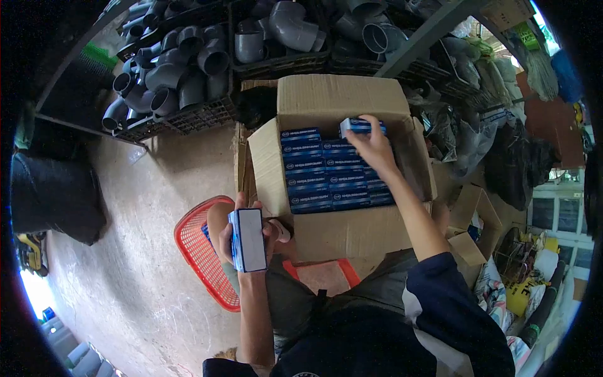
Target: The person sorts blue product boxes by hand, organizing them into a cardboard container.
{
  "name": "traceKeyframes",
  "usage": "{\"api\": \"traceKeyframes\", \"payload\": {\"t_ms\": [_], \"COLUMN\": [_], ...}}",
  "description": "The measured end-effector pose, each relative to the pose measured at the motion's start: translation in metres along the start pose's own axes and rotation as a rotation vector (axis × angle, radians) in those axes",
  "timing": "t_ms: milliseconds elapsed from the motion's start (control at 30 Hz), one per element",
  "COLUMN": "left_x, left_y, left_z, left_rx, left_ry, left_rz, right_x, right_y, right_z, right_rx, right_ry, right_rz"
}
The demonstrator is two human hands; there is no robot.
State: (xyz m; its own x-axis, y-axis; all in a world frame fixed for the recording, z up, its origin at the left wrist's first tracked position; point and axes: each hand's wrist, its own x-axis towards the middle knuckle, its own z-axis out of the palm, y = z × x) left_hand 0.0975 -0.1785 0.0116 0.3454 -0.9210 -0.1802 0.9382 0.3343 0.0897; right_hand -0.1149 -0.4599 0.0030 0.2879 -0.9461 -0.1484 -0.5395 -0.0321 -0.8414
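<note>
My left hand (242,235) grips a small blue and white box (249,239), held upright over my knee and the red basket (198,251). My right hand (374,147) reaches into the open cardboard carton (342,100) and closes on another blue box (359,127) at the far side of the packed rows. The carton holds several rows of identical blue boxes (326,179), stacked edge up.
Black crates of grey pipe elbows (182,69) line the shelf behind the carton. A dark bag (53,195) lies on the concrete floor at left. Smaller open cartons (474,220) and sacks crowd the right side.
</note>
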Motion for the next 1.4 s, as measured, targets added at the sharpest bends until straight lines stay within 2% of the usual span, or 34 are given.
{"api": "traceKeyframes", "payload": {"t_ms": [67,200,300,400,500,600,700,800,867,933,967,1067,1100,1200,1233,1300,1333,1367,1400], "left_x": [-0.001,0.002,0.005,0.006,0.007,0.007,0.007,0.007,0.006,0.006,0.006,0.006,0.005,0.006,0.007,0.001,0.000,-0.001,-0.001], "left_y": [-0.002,-0.003,-0.005,-0.007,-0.009,-0.011,-0.013,-0.014,-0.012,-0.008,-0.008,-0.007,-0.007,-0.011,-0.011,-0.017,-0.023,-0.028,-0.039], "left_z": [-0.001,-0.002,0.001,0.000,-0.001,-0.004,-0.001,0.004,0.009,0.003,0.005,0.004,0.004,0.012,0.013,0.024,0.037,0.053,0.066], "left_rx": [0.008,0.004,-0.031,-0.004,0.058,0.076,0.047,0.047,0.048,0.041,0.036,0.042,0.049,0.207,0.268,0.465,0.599,0.745,0.983], "left_ry": [-0.004,-0.042,-0.061,-0.032,-0.011,0.001,0.001,0.048,0.089,0.054,0.068,0.076,0.072,0.014,-0.035,0.008,0.047,0.021,-0.023], "left_rz": [-0.005,-0.037,-0.074,-0.066,-0.047,-0.044,-0.069,-0.062,-0.050,-0.047,-0.045,-0.056,-0.059,-0.065,-0.084,-0.066,-0.067,-0.113,-0.096], "right_x": [-0.001,-0.005,-0.009,-0.013,-0.016,-0.010,-0.007,-0.005,-0.012,-0.005,0.005,0.008,0.013,0.005,-0.003,-0.032,-0.061,-0.090,-0.116], "right_y": [0.001,-0.004,-0.017,-0.018,-0.015,-0.017,-0.020,-0.004,-0.015,0.011,0.020,0.000,-0.002,-0.012,-0.014,-0.020,-0.045,-0.065,-0.093], "right_z": [0.011,0.028,0.015,-0.003,-0.006,0.003,0.020,0.026,0.010,0.009,0.002,-0.001,0.006,-0.004,-0.008,-0.017,-0.023,-0.028,-0.038], "right_rx": [-0.240,-0.203,-0.249,-0.152,-0.003,0.035,0.125,-0.116,-0.268,-0.437,-0.353,-0.008,-0.052,-0.166,-0.202,-0.269,-0.080,0.144,0.246], "right_ry": [0.077,0.102,0.128,0.181,0.153,0.115,-0.078,-0.123,0.014,0.288,0.158,-0.216,-0.276,-0.253,-0.208,-0.119,-0.189,-0.320,-0.484], "right_rz": [-0.158,-0.200,-0.008,0.022,0.102,0.077,0.194,0.086,0.093,0.051,0.183,0.363,0.435,0.391,0.236,-0.083,-0.134,-0.104,0.114]}}
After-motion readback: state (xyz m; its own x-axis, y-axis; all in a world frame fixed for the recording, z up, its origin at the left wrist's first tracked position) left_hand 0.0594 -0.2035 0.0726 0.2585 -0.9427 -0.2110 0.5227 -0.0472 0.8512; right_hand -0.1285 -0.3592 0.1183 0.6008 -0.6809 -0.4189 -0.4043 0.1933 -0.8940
